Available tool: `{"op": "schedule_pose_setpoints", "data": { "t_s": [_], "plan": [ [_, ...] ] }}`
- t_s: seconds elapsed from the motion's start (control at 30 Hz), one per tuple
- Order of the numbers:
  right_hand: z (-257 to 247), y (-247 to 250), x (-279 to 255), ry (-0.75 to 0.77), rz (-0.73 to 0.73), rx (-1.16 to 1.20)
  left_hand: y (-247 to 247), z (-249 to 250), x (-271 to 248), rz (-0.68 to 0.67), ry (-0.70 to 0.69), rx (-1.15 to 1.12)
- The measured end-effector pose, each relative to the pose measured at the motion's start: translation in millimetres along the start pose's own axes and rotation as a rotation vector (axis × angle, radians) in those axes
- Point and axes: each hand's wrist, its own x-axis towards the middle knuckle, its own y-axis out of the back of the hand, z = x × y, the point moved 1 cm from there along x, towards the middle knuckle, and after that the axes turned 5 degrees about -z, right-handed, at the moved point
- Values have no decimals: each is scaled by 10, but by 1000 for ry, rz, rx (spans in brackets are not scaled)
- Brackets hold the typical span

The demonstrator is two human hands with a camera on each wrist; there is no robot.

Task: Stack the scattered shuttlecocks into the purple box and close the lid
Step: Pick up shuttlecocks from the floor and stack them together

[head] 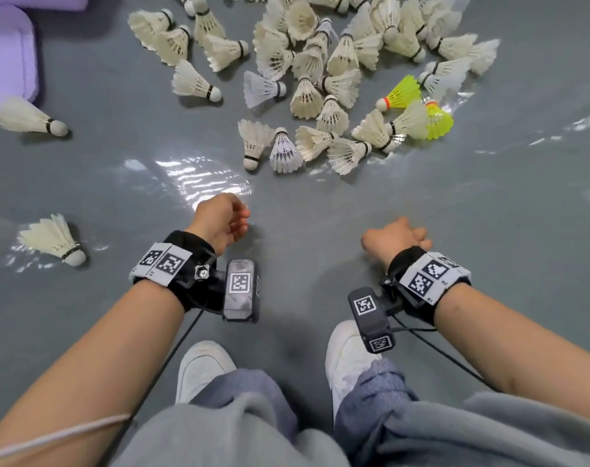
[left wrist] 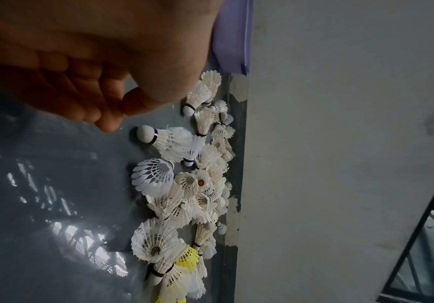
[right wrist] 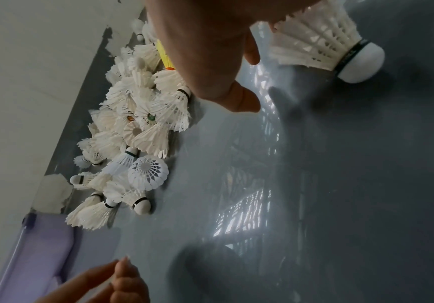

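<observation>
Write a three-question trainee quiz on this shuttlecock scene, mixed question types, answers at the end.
1. True or false: the left hand is holding a shuttlecock.
2. Multiple choice: where does the purple box sit in the head view? A) upper left B) lower right C) centre
3. Fill in: besides the white ones, the big pile on the grey floor has shuttlecocks coloured ______.

Key: 1 false, both it and the right hand hang loosely curled and hold nothing; 2 A; 3 yellow.
</observation>
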Motion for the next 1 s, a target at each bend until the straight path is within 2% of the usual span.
{"op": "schedule_pose_setpoints", "data": {
  "t_s": [0.1,0.2,0.3,0.47,0.67,0.83,1.0],
  "plan": [
    [32,-60,5,4,-15,-57,-25,-91,16,-9,6,34],
    [87,-89,31,74,-10,-84,-30,-143,17,-36,16,42],
    [1,-55,7,202,2,37,33,-101,13,-38,5,42],
    [-568,-101,-264,364,-45,251,319,31,-42,-2,-17,-45],
    [-1380,-371,-656,521,-218,371,955,198,-27,190,-124,-153],
    [-1967,-549,-919,640,-229,343,1662,357,84,485,-266,-239],
    [-2320,-800,-1171,643,-275,303,2097,490,145,547,-229,-286]
  ]
}}
